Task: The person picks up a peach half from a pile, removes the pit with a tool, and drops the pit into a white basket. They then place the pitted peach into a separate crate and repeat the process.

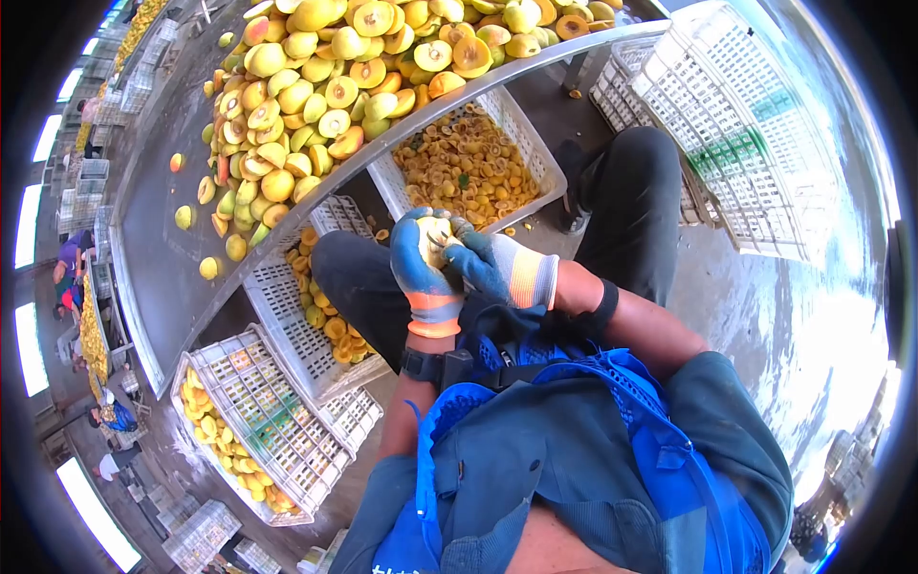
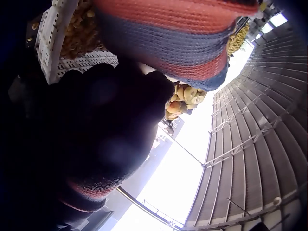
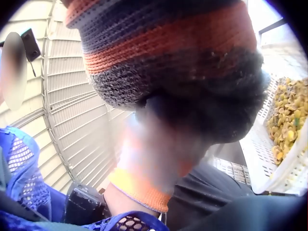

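My gloved left hand (image 1: pixel 426 263) grips a pale yellow peach half (image 1: pixel 434 235), cut face up, above my lap. Pressed close from the other side is my gloved right hand (image 1: pixel 495 268), its fingers curled at the fruit. A thin dark thing shows by its fingertips against the cut face; I cannot tell what it is. In the left wrist view the left glove (image 2: pixel 168 38) fills the top and the dark right glove hides the fruit. The right wrist view has the right glove (image 3: pixel 178 72) close up, with the left hand (image 3: pixel 149 163) blurred behind it.
A metal table (image 1: pixel 158 239) ahead bears a heap of halved peaches (image 1: pixel 296 105). Below its rim stands a white crate (image 1: pixel 550 172) of small fruit pieces. More crates with peaches (image 1: pixel 225 430) stand at left, and stacked white crates (image 1: pixel 736 124) at right. My knees flank the hands.
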{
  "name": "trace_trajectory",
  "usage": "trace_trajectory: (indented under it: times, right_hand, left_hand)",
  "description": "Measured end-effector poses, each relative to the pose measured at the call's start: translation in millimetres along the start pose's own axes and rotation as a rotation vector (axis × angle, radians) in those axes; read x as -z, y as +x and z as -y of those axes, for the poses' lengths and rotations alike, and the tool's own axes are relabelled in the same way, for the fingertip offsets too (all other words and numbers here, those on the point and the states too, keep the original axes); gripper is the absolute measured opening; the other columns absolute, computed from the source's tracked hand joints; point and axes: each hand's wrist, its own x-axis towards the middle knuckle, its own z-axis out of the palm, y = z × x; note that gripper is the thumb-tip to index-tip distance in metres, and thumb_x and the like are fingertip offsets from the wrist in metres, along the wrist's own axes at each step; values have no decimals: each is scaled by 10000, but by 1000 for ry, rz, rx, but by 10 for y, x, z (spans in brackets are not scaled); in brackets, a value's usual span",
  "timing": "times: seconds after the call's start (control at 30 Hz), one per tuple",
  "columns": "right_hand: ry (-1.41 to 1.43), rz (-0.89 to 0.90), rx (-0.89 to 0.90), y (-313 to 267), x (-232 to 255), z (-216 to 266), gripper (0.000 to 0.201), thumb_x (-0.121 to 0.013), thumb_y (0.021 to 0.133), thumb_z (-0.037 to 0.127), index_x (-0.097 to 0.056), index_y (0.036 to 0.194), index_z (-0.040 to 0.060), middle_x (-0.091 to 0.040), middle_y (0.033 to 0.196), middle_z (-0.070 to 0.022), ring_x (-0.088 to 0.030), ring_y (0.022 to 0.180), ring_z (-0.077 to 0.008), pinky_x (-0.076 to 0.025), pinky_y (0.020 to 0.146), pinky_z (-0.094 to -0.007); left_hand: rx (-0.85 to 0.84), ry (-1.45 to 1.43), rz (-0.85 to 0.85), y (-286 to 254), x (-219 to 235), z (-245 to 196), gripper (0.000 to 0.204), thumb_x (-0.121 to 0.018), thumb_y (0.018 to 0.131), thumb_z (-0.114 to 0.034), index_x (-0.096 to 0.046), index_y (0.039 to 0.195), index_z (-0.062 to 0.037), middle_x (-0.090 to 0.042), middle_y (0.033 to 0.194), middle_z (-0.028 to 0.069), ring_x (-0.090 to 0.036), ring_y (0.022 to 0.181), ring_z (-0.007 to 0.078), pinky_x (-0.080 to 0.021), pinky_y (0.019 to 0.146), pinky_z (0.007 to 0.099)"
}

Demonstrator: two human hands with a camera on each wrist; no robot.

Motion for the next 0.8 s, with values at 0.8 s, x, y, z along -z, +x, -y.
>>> trace_trajectory:
  times: [0.8]
  right_hand:
    - [-124,235,-78,61,187,-45,453,-438,1099,367,-634,1258,-9,-737,981,-186,-700,894,-267,-541,818,-398]
  left_hand:
    - [-728,1038,157,-4,109,56,111,-559,1003,-111,-595,1036,-11,-647,954,93,-661,867,213,-557,805,348]
